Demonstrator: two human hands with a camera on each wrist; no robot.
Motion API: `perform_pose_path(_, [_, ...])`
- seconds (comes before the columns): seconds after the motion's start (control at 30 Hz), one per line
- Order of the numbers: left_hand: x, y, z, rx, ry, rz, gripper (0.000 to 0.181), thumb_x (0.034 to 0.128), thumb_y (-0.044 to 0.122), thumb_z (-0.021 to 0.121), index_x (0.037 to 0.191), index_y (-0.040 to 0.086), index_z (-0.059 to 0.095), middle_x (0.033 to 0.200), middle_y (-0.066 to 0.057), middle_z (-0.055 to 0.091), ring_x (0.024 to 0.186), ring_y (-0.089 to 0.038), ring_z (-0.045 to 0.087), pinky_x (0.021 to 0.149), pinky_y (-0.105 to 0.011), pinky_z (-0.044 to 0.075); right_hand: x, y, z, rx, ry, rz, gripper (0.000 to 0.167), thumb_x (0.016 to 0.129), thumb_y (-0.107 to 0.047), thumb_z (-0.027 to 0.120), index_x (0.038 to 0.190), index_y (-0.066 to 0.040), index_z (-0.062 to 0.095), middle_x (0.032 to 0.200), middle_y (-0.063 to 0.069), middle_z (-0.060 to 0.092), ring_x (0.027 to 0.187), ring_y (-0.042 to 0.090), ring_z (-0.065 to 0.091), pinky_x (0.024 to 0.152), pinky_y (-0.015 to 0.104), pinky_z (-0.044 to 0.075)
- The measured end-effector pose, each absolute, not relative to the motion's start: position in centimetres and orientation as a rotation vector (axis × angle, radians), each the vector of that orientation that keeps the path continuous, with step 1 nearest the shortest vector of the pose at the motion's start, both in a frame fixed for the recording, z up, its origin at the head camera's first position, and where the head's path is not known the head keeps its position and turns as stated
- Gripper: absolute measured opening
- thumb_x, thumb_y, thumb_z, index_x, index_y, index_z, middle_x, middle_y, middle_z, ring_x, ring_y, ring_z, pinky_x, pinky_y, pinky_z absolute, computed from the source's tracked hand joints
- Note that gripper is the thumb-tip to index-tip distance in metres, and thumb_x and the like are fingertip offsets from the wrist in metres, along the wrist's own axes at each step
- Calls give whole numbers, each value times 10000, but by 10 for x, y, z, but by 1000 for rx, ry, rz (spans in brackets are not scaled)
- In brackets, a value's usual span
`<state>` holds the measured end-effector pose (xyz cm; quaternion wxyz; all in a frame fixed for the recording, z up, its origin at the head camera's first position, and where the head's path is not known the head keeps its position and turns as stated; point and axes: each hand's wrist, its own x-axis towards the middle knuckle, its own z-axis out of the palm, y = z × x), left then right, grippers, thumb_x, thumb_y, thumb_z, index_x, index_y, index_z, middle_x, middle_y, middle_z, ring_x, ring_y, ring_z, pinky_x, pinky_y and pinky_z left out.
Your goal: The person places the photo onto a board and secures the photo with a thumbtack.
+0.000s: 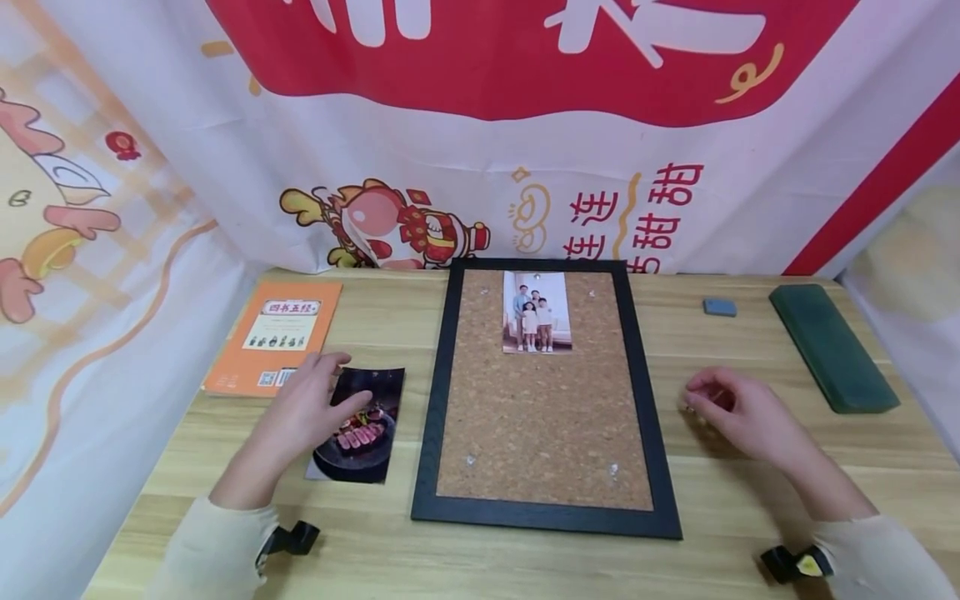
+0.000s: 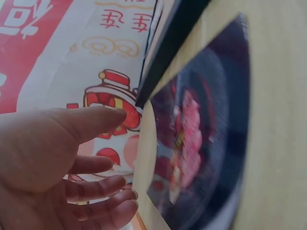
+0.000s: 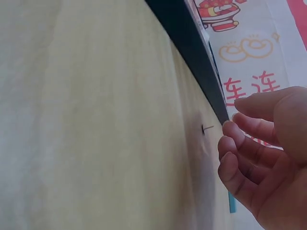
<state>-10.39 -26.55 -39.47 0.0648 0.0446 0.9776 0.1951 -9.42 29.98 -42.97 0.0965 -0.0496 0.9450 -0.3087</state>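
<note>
My empty left hand [image 1: 303, 412] hangs loose by the food photo [image 1: 375, 437], my empty right hand [image 1: 738, 412] curves near a seemingly point-up pin [image 3: 204, 129] I'd pinch gently by its sides, and between them the corkboard [image 1: 540, 417] stretches back to a family photo [image 1: 536, 313].

The left hand [image 1: 303, 408] hides the near right corner of the orange book [image 1: 277, 325] and part of the meat-dish photo [image 1: 367, 437]; characters on the far banner [image 1: 480, 87] are cut off; the pin [image 3: 203, 129] near the right hand [image 1: 738, 408] is too blurred for detail.
</note>
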Motion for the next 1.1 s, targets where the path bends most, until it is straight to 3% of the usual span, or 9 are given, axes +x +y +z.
perform_pose_path(0.13, [-99, -274, -400, 100, 2930, 557, 825, 992, 480, 760, 1538, -69, 474, 1344, -311, 578, 1092, -414, 626, 903, -600, 570, -91, 303, -433, -90, 2782, -881, 255, 1064, -238, 706, 1225, -41, 694, 1009, 69, 717, 869, 206, 594, 666, 239, 507])
perform_pose_path(0.3, [-94, -280, -407, 37, 2896, 486, 961, 960, 556, 774, 1546, -126, 434, 1447, -409, 507, 1234, -547, 597, 1013, -686, 533, -87, 305, -438, -47, 2775, -866, 274, 1058, -268, 717, 1228, -55, 695, 985, 57, 690, 872, 215, 579, 652, 246, 492])
perform_pose_path(0.43, [-91, -278, -412, 22, 2876, 431, 1025, 929, 586, 798, 1541, -147, 428, 1416, -405, 515, 1185, -517, 617, 1030, -684, 534, -87, 307, -440, -57, 2805, -857, 255, 1056, -257, 719, 1194, -42, 709, 958, 49, 695, 853, 204, 578, 653, 244, 479])
perform_pose_path(0.57, [-90, -275, -415, -13, 2865, 416, 1003, 908, 530, 845, 1535, -142, 444, 1387, -382, 522, 1129, -465, 619, 1008, -665, 553, -86, 308, -443, -35, 2813, -846, 248, 1054, -256, 723, 1169, -36, 726, 946, 41, 701, 847, 198, 577, 667, 243, 465])
perform_pose_path(0.8, [-90, -275, -416, -40, 2847, 487, 976, 896, 468, 874, 1525, -145, 449, 1423, -397, 523, 1238, -541, 599, 1047, -680, 523, -88, 307, -447, -5, 2822, -821, 229, 1045, -246, 735, 1143, -40, 749, 927, 44, 697, 840, 207, 575, 676, 262, 458])
perform_pose_path(1.1, [-87, -286, -418, -66, 2876, 584, 800, 975, 305, 798, 1547, -123, 438, 1440, -400, 568, 1245, -545, 612, 1052, -701, 501, -91, 302, -448, -3, 2833, -839, 195, 1031, -203, 750, 1147, -47, 744, 923, 52, 685, 847, 223, 568, 675, 265, 455])
